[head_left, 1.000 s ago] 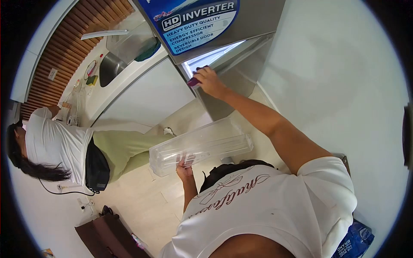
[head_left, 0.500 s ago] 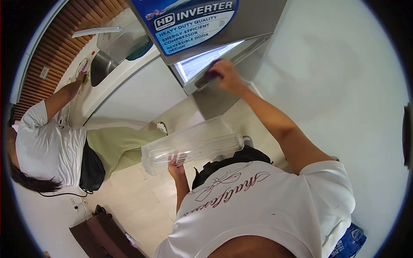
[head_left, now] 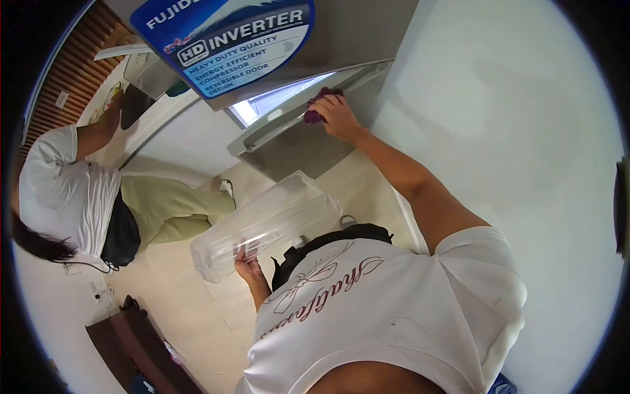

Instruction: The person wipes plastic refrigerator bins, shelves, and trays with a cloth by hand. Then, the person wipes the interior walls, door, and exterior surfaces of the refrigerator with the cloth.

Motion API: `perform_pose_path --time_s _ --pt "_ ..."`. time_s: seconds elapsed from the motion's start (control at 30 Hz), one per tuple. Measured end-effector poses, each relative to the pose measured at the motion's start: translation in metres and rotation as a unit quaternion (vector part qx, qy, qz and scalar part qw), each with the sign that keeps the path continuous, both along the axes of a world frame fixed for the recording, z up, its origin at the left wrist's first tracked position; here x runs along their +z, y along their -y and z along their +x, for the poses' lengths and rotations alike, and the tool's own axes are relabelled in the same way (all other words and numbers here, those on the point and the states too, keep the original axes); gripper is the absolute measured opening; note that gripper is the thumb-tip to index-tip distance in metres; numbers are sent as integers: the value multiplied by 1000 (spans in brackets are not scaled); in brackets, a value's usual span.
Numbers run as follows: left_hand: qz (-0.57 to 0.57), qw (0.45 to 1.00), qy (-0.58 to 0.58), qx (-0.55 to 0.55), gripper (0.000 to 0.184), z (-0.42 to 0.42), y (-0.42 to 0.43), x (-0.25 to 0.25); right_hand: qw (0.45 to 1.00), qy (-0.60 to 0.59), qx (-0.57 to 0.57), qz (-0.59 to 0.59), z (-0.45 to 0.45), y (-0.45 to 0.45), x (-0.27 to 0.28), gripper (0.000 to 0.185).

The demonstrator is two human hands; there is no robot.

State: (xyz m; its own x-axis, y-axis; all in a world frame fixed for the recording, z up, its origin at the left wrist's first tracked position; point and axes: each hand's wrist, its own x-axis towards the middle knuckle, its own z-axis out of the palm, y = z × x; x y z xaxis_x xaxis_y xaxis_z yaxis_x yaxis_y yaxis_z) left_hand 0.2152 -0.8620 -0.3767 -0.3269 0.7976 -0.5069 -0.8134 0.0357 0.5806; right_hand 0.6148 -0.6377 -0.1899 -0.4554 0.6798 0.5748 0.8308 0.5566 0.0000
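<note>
My right hand point(head_left: 337, 117) is closed on a bunched purple cloth point(head_left: 317, 107), pressed against the top edge of the lower refrigerator door point(head_left: 295, 146). That door stands a little ajar, and bright light shows from the refrigerator interior point(head_left: 252, 111) through the gap. Low in front of my body, my left hand point(head_left: 249, 264) supports a clear plastic bin point(head_left: 269, 220) from beneath and behind. Fingers show through its transparent wall. The bin is long, tilted, and looks like a refrigerator drawer or door shelf.
The closed upper refrigerator door point(head_left: 354, 39) bears a large blue sticker. At left, another person point(head_left: 65, 184) reaches over a white counter point(head_left: 154, 121) with a sink point(head_left: 139, 105). A white wall point(head_left: 499, 131) rises on the right; a brown bench-like piece point(head_left: 138, 348) stands lower left.
The lower door has swung further toward closed, narrowing the gap. My right hand with the cloth sits further right along the door's edge. My view has shifted, and the bin stays in my left hand.
</note>
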Motion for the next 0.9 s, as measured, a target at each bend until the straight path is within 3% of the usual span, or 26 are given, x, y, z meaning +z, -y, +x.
perform_pose_path --time_s 0.13,0.37,0.5,0.57,0.6,0.63,0.67,0.73,0.8,0.9 --pt "16 999 8 28 59 27 16 1 998 -18 -59 -5 62 -16 7 43" --pt "4 997 24 80 61 47 23 -21 960 149 -231 -48 155 -72 19 30" --pt "-15 994 34 99 61 52 23 -28 973 115 -195 -35 171 -88 -2 32" --pt "-21 994 8 106 58 58 26 -23 972 -192 -130 20 168 -79 -14 35" --pt "-23 993 5 113 57 61 27 -19 973 -191 -125 15 159 -74 -24 35" --pt "-24 992 2 120 55 63 30 -18 912 -356 -199 26 142 -66 -37 32" --pt "-12 992 21 123 54 57 17 -37 817 -512 -261 34 119 -77 -61 30" --pt "-28 991 11 130 54 57 23 -39 657 -687 -238 -198 92 -64 -90 31" --pt "-41 988 13 146 52 60 24 -27 563 -671 -158 -456 58 -33 -72 32" --pt "-46 986 1 159 51 54 9 -38 544 -625 -68 -556 15 -61 -81 25"
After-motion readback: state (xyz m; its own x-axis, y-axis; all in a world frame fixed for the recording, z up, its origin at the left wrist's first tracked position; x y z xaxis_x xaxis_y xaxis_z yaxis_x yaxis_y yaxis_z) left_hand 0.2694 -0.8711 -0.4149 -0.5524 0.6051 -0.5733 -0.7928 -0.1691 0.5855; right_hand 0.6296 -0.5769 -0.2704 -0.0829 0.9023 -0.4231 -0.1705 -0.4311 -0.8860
